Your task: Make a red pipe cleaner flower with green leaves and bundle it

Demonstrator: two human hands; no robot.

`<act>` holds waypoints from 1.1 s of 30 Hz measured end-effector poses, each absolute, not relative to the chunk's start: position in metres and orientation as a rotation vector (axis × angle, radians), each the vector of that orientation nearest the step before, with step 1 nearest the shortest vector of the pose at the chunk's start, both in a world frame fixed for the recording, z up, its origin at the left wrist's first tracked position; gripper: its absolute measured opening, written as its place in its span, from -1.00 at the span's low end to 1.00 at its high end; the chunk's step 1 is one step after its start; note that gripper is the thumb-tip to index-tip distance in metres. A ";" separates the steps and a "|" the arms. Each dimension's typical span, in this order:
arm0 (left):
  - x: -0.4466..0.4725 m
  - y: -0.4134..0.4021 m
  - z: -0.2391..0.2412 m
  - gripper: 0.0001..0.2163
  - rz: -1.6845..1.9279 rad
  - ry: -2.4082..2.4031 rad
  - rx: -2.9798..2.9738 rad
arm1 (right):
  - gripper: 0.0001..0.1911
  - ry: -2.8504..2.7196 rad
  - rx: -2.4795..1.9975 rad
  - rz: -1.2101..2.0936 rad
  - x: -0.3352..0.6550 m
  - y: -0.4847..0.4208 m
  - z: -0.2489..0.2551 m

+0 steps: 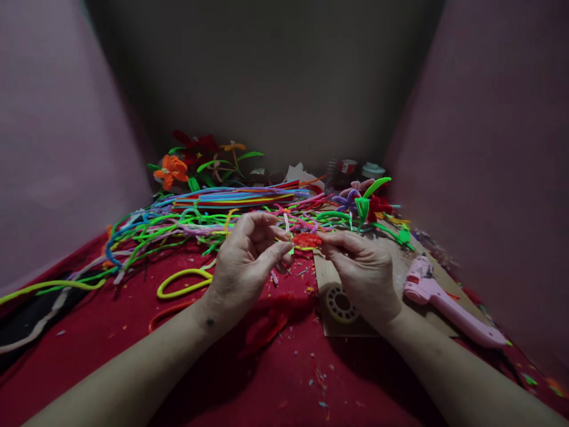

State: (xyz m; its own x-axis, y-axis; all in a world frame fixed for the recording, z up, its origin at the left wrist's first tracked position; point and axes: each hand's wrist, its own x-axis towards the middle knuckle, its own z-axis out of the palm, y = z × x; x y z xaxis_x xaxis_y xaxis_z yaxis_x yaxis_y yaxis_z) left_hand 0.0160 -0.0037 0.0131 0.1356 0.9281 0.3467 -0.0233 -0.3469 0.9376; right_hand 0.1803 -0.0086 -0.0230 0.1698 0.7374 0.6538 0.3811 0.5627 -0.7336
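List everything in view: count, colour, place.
Pipe cleaners: many, multicoloured, mid-table
Flowers: several, orange, red, purple, back
Container: one, teal-lidded, back right
Clutter: count unclear, dim, back
Glue gun: one, pink, right
Cardboard: count unclear, brown, right
Ring: one, pale, on cardboard
Yellow loop: one, yellow, left
Red loop: one, red, left
Red piece: one, red, centre
Cloth: one, red, underneath
Scraps: many, mixed colours, scattered
Side walls: two, pinkish, flanking
Left hand: one, bare, centre
Right hand: one, bare, pinching the red piece

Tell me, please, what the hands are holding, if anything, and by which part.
The right hand pinches a red fuzzy piece by its right end. Whether the left hand grips anything cannot be told.
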 end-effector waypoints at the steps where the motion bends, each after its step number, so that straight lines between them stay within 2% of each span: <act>1: 0.015 -0.003 0.015 -0.81 1.366 0.947 1.541 | -0.88 -1.454 -1.021 0.265 0.181 -0.008 -0.023; 3: 0.013 -0.002 0.017 -0.93 1.360 1.018 1.591 | -0.89 -1.478 -1.017 0.152 0.183 -0.007 -0.021; 12: 0.009 0.006 0.010 -0.67 1.159 1.126 1.664 | -0.90 -1.556 -0.968 0.026 0.186 -0.007 -0.023; 15: 0.011 0.008 0.006 -0.71 1.169 1.121 1.607 | -0.92 -1.467 -1.009 0.181 0.184 -0.006 -0.023; 20: 0.014 0.007 0.006 -0.86 1.248 1.080 1.616 | -0.97 -1.141 -1.074 0.818 0.181 -0.002 -0.021; 23: 0.014 0.006 0.005 -0.92 1.265 1.039 1.667 | -0.94 -1.003 -0.995 1.024 0.180 0.000 -0.021; 29: 0.012 0.006 0.003 -0.96 1.229 1.051 1.666 | -0.89 -0.899 -0.965 1.174 0.179 0.002 -0.022; 33: 0.013 0.005 0.006 -0.93 1.165 1.097 1.615 | -0.94 -1.068 -1.082 0.941 0.178 -0.001 -0.021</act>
State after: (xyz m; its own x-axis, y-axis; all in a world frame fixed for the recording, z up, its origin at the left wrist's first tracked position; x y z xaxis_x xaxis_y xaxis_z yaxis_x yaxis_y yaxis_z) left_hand 0.0128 0.0052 0.0055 0.1840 0.9553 0.2312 0.1732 -0.2631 0.9491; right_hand 0.1782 -0.0014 -0.0210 0.2295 0.9534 0.1960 -0.0751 0.2181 -0.9730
